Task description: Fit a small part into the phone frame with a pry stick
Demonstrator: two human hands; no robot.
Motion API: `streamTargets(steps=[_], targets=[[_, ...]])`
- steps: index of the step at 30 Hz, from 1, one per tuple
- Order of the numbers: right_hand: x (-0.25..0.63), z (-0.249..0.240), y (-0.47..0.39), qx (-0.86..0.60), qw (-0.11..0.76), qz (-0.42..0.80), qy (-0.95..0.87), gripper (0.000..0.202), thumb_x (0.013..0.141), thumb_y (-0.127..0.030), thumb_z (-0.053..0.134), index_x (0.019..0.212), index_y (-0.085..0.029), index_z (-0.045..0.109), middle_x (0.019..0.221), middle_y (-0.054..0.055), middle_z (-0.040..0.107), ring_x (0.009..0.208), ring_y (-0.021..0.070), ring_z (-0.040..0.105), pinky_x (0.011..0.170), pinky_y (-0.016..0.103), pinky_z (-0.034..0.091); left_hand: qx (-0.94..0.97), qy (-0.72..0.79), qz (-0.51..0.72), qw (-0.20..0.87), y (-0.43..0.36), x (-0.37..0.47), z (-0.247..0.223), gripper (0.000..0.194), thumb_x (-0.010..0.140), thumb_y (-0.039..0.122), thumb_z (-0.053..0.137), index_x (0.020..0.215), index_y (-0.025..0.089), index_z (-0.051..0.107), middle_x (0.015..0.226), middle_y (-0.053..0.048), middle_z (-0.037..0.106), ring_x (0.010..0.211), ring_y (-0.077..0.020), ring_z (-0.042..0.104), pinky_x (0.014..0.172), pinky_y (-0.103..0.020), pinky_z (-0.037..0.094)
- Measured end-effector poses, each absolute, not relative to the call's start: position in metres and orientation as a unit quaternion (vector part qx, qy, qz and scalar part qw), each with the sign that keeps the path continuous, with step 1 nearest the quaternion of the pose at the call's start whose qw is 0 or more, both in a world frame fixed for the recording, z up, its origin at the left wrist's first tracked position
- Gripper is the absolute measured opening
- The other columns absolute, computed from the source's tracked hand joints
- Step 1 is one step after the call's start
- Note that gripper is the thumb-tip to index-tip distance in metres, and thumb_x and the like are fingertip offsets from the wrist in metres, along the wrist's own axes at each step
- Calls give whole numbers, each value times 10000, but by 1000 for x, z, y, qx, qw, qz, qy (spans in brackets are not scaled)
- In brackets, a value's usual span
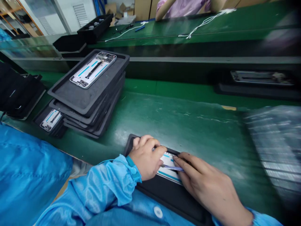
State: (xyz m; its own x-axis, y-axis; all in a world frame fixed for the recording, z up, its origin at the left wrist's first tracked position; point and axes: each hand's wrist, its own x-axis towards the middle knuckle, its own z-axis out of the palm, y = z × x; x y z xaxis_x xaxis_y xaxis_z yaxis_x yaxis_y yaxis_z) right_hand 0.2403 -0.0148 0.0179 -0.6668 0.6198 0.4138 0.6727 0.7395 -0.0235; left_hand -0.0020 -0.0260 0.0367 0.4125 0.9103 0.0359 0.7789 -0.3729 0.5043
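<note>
An opened phone body (168, 173) with blue strips lies in a black tray (164, 191) at the table's near edge. My left hand (148, 157) rests on the phone's left end, its fingers bent and pressed down. Over the right part of the phone is my right hand (202, 179), fingers together and curled. A thin purple strip-like piece (172, 168) runs between the two hands across the phone; its right end meets my right fingertips, and its left end is by my left fingers. My palms hide both ends of the phone.
Stacked black trays (91, 100) stand at the left, another phone body (94, 69) on top. A smaller tray with a phone (50, 120) sits beside them. Clear plastic sheeting (279, 141) lies right. Behind a raised ledge, a person in pink (185, 8) leans near white cables (202, 23).
</note>
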Motion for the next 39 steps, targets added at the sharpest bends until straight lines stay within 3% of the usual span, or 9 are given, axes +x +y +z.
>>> streamTargets(steps=[6,9,13,16,20,25,39], targets=[[232,19,-20,-378,181,-68,-905,252,1033,-213,525,1096,-150,761,1150,116,763,891,229,722,767,359,567,816,518,159,203,-27,-2,36,356,956,273,684,1309,240,644,1369,-109,639,1362,-336,501,1013,-532,425],[235,27,-17,-389,173,-13,-905,257,1029,-222,525,1146,-172,748,1213,114,751,886,213,739,737,333,584,817,517,160,199,-27,-2,35,349,961,286,683,1304,232,645,1362,-111,639,1353,-337,504,1016,-541,421],[256,53,-7,-411,273,134,-859,229,1043,-257,537,1114,-243,753,1260,104,720,975,211,757,737,302,610,820,513,163,196,-27,-2,33,362,962,300,689,1315,232,642,1366,-110,642,1344,-334,506,1029,-547,414],[264,62,-3,-435,331,174,-819,232,1047,-266,549,1106,-279,772,1169,97,735,1015,246,748,795,343,616,820,514,163,193,-27,-2,31,371,960,304,692,1322,239,641,1366,-110,643,1344,-336,505,1028,-545,414],[253,45,-3,-420,319,208,-824,189,1042,-295,581,1082,-252,761,1004,56,786,871,213,770,752,300,620,820,513,172,186,-27,-2,30,369,956,302,696,1314,231,643,1353,-108,648,1319,-331,521,1026,-546,412],[244,29,-4,-471,308,196,-803,240,1061,-343,570,907,-230,714,870,22,788,662,152,736,615,241,561,821,512,178,177,-27,-2,29,354,947,293,705,1291,226,653,1347,-107,651,1307,-332,532,1023,-547,411],[237,17,-10,-462,332,97,-817,243,1071,-355,542,972,-222,720,877,28,793,739,177,760,684,272,566,823,510,177,179,-27,-2,28,350,964,306,699,1304,238,648,1338,-107,656,1293,-330,551,1022,-541,400]])
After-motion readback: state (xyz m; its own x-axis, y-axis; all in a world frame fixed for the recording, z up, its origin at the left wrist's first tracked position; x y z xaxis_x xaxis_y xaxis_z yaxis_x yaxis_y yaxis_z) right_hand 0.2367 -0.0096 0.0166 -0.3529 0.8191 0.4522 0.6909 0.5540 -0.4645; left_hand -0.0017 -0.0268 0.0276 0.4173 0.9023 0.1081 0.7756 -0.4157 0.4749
